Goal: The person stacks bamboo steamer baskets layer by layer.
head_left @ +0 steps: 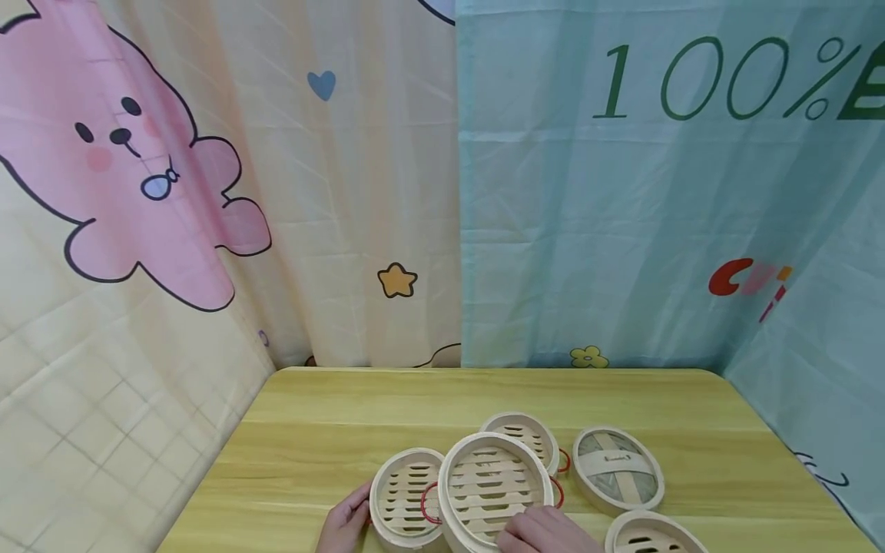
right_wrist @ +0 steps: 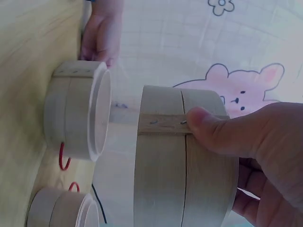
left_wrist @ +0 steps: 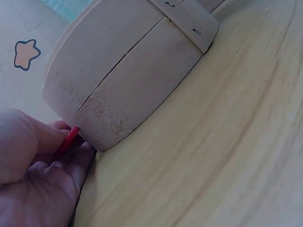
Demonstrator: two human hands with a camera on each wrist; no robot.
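Observation:
My left hand (head_left: 346, 518) is at the left side of a round bamboo steamer basket (head_left: 409, 491) standing on the table. In the left wrist view the thumb and fingers of that hand (left_wrist: 40, 165) pinch the basket's red loop handle (left_wrist: 68, 141), low on its wall (left_wrist: 128, 66). My right hand (head_left: 546, 531) holds a second bamboo steamer basket (head_left: 494, 488) up off the table, its slatted inside facing the head camera. The right wrist view has the thumb of this hand (right_wrist: 260, 151) on the held basket's outer wall (right_wrist: 165, 170), fingers around the far side.
Behind the held basket stands another steamer basket (head_left: 525, 434) with a red handle. To the right lies a woven bamboo lid (head_left: 618, 465) with a pale band across it. One more basket (head_left: 653, 530) is at the table's near edge. Printed curtains (head_left: 387, 192) surround the wooden table (head_left: 332, 430).

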